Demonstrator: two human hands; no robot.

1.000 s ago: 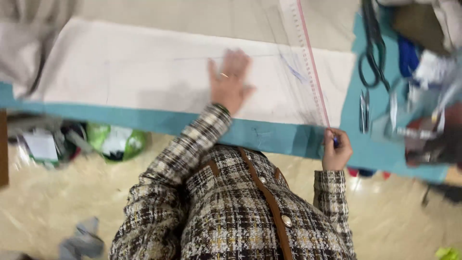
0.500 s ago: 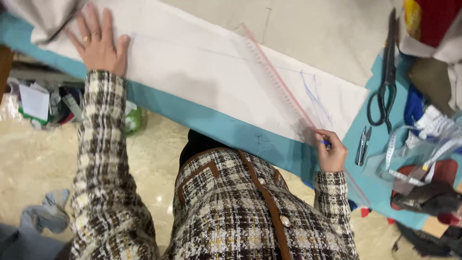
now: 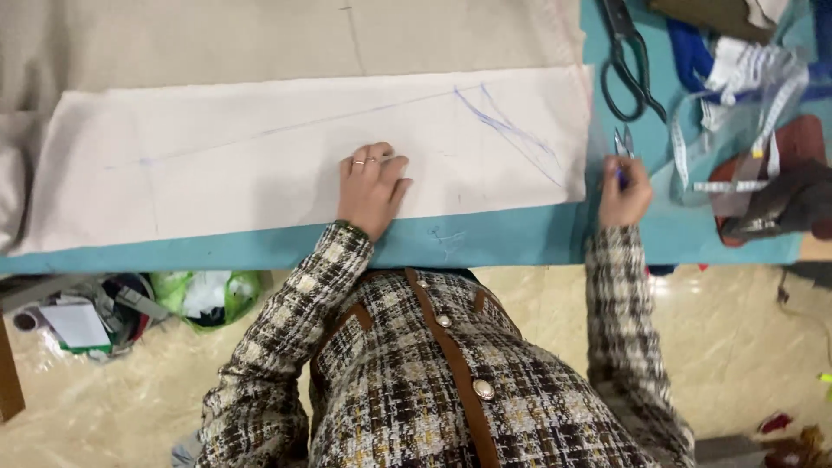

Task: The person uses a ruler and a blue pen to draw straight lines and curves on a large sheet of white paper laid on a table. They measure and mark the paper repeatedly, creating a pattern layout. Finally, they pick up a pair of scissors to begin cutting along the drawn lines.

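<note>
A long white cloth piece [image 3: 260,165] lies flat on the teal table [image 3: 485,238], marked with thin blue lines near its right end. My left hand [image 3: 373,186] rests palm down on the middle of the cloth near its front edge, fingers close together, a ring on one finger. My right hand [image 3: 624,192] sits just off the cloth's right end, closed around a blue pen [image 3: 619,173]. Small snips [image 3: 624,140] lie right above that hand.
Black scissors [image 3: 628,65] lie at the table's back right. A white measuring tape [image 3: 763,121], blue and white cloth scraps and a dark red pouch [image 3: 780,173] crowd the right end. Beige fabric [image 3: 260,39] covers the back. Under the table stand a green bag [image 3: 208,295] and clutter.
The long pink-edged ruler no longer lies on the cloth. My left hand has come from the far left to the cloth's middle. My right hand has moved off the cloth's right end.
</note>
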